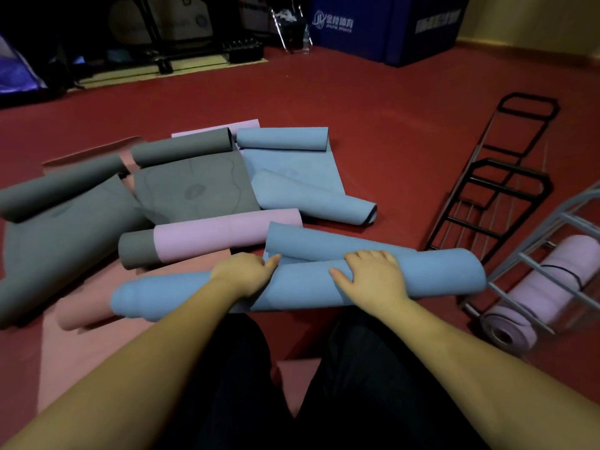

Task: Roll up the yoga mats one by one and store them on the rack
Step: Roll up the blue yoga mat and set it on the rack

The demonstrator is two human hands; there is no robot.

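A blue yoga mat (431,274), mostly rolled, lies across the red floor right in front of me, its loose end (324,241) still flat behind the roll. My left hand (243,271) grips the roll near its middle, fingers curled over the top. My right hand (373,274) lies on top of the roll, fingers curved over its far side. A grey rack (552,254) stands at the right with a rolled pink mat (545,290) in it.
Several more mats lie partly rolled beyond the blue one: a pink-and-grey roll (211,237), two grey mats (191,186), another blue mat (292,167), a salmon mat (84,306). A black frame (493,196) lies on the floor at right. Blue padding (383,24) and dark equipment stand at the back.
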